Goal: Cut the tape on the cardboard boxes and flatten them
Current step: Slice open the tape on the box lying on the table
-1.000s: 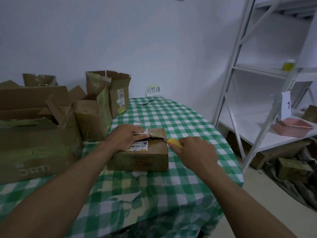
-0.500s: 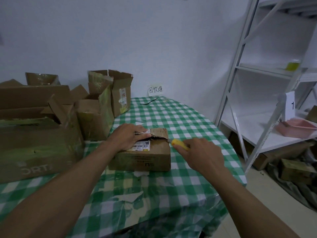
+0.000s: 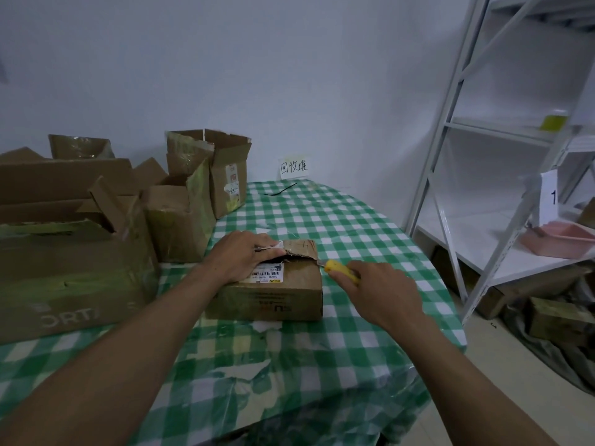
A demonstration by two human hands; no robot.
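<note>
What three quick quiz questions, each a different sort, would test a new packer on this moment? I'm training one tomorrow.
1. True or false: the left hand rests on top of the small box.
2. What does the right hand hold? A) scissors B) yellow knife C) tape roll
3. Fill in: the knife tip meets the box at its ___ edge.

Key: 1 true; 2 B; 3 right.

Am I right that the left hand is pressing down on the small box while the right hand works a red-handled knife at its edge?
Not quite: the head view shows the knife handle is yellow, not red. The left hand does press on the small cardboard box, and the right hand holds the knife at its right edge.
</note>
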